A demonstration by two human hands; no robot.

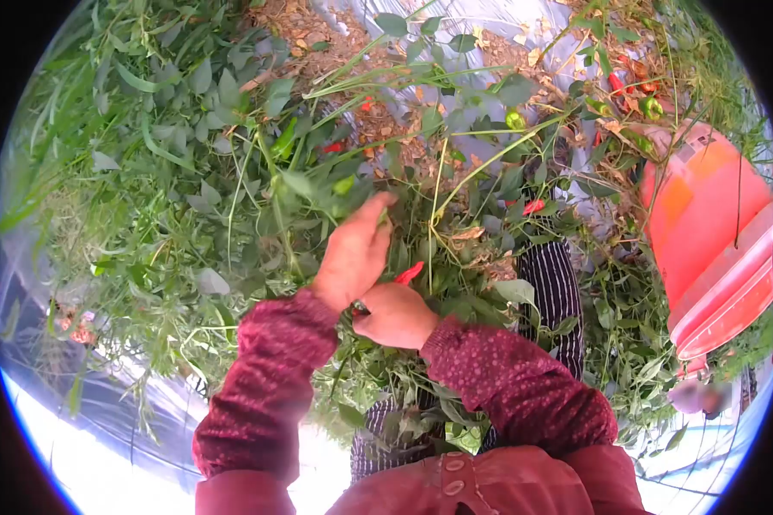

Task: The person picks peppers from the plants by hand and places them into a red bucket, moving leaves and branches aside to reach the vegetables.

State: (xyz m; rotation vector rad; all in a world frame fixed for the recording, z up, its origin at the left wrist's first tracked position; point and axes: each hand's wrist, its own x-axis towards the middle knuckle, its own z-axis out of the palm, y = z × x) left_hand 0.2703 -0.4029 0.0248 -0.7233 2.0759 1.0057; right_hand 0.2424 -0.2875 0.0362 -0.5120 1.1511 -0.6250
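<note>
My left hand point(353, 253) reaches into the green pepper plants point(258, 184), its fingers partly curled and blurred; what they touch, if anything, is hard to tell. Just below and to the right, my right hand point(395, 315) is closed, with a red pepper point(410, 273) sticking out above it. A small bit of red also shows at its thumb side. The two hands are close together at the wrist and thumb. More red peppers point(534, 207) and a green pepper point(514, 120) are among the leaves farther up.
A red bucket point(704, 232) lies tilted at the right. Long stems point(489, 163) cross in front of my hands. Silvery plastic sheet point(541, 26) and dry leaves cover the ground at the top. My striped trouser leg point(551, 287) is among the plants.
</note>
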